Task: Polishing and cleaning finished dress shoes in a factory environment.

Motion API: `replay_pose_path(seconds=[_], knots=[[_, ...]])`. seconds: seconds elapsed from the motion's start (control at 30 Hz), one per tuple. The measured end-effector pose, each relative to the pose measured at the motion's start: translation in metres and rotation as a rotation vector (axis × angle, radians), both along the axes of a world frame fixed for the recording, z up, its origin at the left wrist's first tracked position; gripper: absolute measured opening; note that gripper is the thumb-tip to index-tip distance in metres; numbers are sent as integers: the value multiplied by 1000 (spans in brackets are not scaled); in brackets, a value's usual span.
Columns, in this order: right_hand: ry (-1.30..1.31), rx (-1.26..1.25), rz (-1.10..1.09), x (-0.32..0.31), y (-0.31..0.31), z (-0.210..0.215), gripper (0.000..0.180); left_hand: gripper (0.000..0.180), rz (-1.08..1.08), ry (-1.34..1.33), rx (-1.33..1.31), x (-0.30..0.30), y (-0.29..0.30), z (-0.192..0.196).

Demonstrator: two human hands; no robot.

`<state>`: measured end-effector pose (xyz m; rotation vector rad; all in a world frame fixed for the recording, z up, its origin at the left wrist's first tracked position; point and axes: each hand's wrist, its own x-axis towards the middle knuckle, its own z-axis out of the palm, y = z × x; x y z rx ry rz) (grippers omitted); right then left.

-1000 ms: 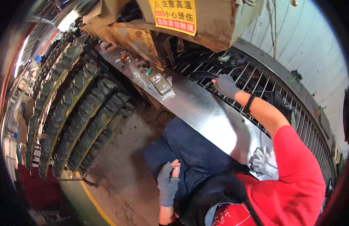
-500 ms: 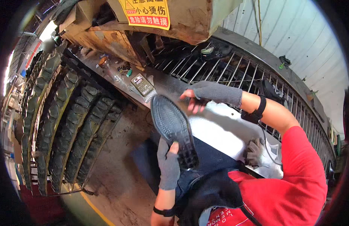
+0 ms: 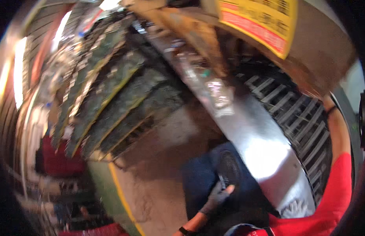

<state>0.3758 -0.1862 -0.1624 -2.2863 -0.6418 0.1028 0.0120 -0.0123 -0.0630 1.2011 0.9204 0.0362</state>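
A black shoe sole with a patterned tread facing up rests over my dark-trousered lap. My left hand, in a grey fingerless glove, is closed on its near end, the thumb lying across the tread. Whether an upper is attached underneath cannot be seen. My right arm stretches far up along the right side, toward the brown box-like housing above the metal-bar grate. Beyond the wrist band, the right hand is hidden or lost in blur.
A shiny metal work surface runs beside my lap, with a pale grey glove at its near end. On the left stands a tiered rack loaded with dark shoe-like pieces. A yellow-and-red label hangs on the housing.
My view has swung left, blurring the picture. The right hand has left the sole's side and reached away up the right. The left hand has lowered the sole toward my lap.
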Motion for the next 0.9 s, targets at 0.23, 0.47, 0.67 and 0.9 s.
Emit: replay_pose_path(seconds=[0.23, 0.47, 0.67, 0.9], knots=[[110, 190, 324, 248, 93, 59, 62, 51, 32, -63, -174, 24, 0, 24], [-172, 40, 219, 251, 55, 136, 76, 43, 239, -201, -262, 14, -8, 20], [-289, -367, 308, 149, 23, 180, 91, 33, 172, -150, 304, -4, 1, 45], [-344, -280, 1268, -36, 51, 283, 63, 50, 103, -470, 291, 24, 36, 69]])
